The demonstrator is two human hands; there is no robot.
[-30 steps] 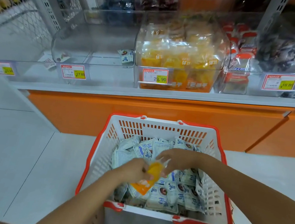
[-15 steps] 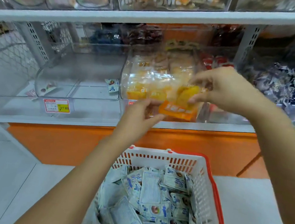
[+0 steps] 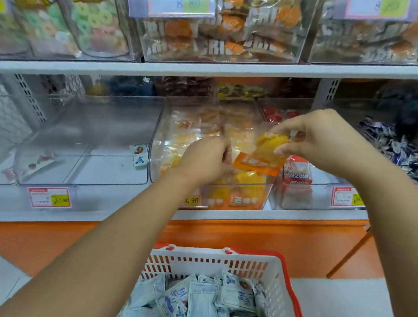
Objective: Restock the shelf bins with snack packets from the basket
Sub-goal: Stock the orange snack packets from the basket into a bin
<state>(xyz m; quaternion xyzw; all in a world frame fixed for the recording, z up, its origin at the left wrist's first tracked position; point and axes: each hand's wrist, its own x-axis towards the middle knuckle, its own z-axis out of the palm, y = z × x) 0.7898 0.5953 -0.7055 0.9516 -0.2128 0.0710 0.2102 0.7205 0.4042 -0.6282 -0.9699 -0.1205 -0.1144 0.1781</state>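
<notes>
Pinched at its top by the right hand (image 3: 320, 141), the orange snack packet (image 3: 261, 160) hangs toward 7 o'clock over the clear bin (image 3: 156, 151); the left hand's (image 3: 202, 160) grip cannot be told.

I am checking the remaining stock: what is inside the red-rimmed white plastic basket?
The red-rimmed white plastic basket holds a loose pile of white-and-blue snack packets. Its bottom is covered by the pile, and its near part is outside the picture, so packets underneath cannot be seen.
</notes>
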